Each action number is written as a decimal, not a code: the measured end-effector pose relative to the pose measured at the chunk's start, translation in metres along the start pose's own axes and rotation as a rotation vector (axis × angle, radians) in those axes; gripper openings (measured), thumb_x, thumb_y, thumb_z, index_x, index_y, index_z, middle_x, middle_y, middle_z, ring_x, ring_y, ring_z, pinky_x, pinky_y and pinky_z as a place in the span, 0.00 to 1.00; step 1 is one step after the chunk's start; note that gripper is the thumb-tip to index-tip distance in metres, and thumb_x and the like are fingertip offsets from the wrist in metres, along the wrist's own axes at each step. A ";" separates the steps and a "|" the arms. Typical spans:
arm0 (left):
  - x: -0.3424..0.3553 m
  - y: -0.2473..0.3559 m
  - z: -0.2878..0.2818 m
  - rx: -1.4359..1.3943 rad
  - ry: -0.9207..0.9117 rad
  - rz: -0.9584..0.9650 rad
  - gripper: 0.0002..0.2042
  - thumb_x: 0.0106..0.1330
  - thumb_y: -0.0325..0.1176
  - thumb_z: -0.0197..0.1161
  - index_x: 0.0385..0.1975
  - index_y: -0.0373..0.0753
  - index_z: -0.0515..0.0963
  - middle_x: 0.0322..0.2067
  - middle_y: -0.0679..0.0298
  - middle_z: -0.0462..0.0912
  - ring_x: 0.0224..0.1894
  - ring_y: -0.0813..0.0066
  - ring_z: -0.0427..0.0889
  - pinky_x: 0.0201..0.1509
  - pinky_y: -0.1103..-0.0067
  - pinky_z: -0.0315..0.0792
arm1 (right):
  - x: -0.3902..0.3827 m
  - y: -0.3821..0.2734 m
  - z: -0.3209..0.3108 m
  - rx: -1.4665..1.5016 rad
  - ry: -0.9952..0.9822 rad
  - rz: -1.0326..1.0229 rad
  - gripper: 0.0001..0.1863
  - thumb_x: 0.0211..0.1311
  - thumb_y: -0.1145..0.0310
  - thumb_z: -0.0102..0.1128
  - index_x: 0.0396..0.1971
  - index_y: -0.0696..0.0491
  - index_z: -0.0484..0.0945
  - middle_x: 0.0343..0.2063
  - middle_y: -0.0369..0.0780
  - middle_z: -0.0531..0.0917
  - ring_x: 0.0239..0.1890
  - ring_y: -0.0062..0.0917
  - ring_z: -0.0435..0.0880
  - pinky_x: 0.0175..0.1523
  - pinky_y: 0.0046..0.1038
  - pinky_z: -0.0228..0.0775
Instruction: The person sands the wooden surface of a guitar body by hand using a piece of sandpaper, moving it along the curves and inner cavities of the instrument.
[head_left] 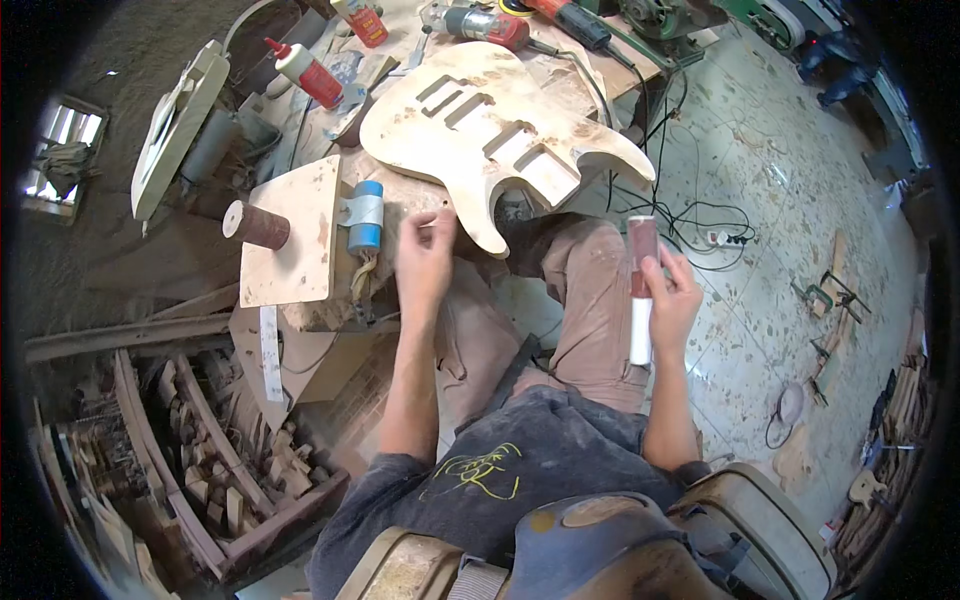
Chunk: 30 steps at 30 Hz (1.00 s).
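An unpainted electric guitar body [455,128] lies on the workbench, its cut pockets facing up and its two horns pointing toward me. My left hand [428,248] is beside the nearer horn, fingers curled together; whether anything is in them is hidden. Raised over my right thigh, my right hand [672,295] grips a sanding stick [642,245], a rod with brown abrasive wrapped round its upper part and a white lower part. To the left, a sanding drum [257,226] wrapped in brown abrasive stands out from a square wooden plate [300,262], with a blue cylinder [366,230] beside it.
Glue bottles [305,75] and power tools [475,25] stand on the bench's far part. Black cables and a power strip [727,240] lie on the tiled floor at right. Clamps [832,300] lie further right. A wooden bin [290,515] of offcuts is at lower left.
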<state>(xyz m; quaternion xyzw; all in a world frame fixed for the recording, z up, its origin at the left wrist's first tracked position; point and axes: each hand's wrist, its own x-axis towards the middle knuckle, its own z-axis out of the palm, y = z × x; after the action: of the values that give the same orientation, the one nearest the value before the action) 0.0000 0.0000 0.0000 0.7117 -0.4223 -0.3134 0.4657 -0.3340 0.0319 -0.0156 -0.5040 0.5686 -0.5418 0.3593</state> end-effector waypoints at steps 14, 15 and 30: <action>-0.013 0.043 0.021 0.450 -0.103 0.086 0.31 0.57 0.47 0.67 0.49 0.23 0.73 0.41 0.32 0.84 0.48 0.38 0.85 0.55 0.59 0.76 | -0.033 0.007 -0.005 0.207 0.071 0.076 0.20 0.69 0.71 0.67 0.55 0.69 0.80 0.35 0.34 0.76 0.32 0.17 0.83 0.31 0.23 0.81; -0.013 0.032 0.006 0.458 -0.065 0.188 0.31 0.57 0.47 0.67 0.50 0.24 0.74 0.42 0.33 0.84 0.48 0.37 0.85 0.54 0.58 0.77 | -0.038 0.003 -0.002 0.222 0.052 0.084 0.20 0.69 0.72 0.68 0.55 0.69 0.80 0.35 0.34 0.76 0.32 0.16 0.83 0.32 0.22 0.80; 0.129 0.096 -0.008 0.536 0.074 0.607 0.29 0.65 0.62 0.65 0.48 0.40 0.87 0.42 0.51 0.89 0.50 0.55 0.88 0.54 0.69 0.77 | -0.019 -0.059 0.059 -0.394 0.052 -0.392 0.22 0.63 0.68 0.72 0.55 0.58 0.83 0.34 0.42 0.81 0.29 0.31 0.83 0.33 0.31 0.76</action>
<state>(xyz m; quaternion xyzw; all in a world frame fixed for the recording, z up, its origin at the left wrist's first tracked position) 0.0343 -0.1320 0.0850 0.6617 -0.6630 -0.0148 0.3498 -0.2623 0.0410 0.0307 -0.6506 0.5636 -0.4927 0.1281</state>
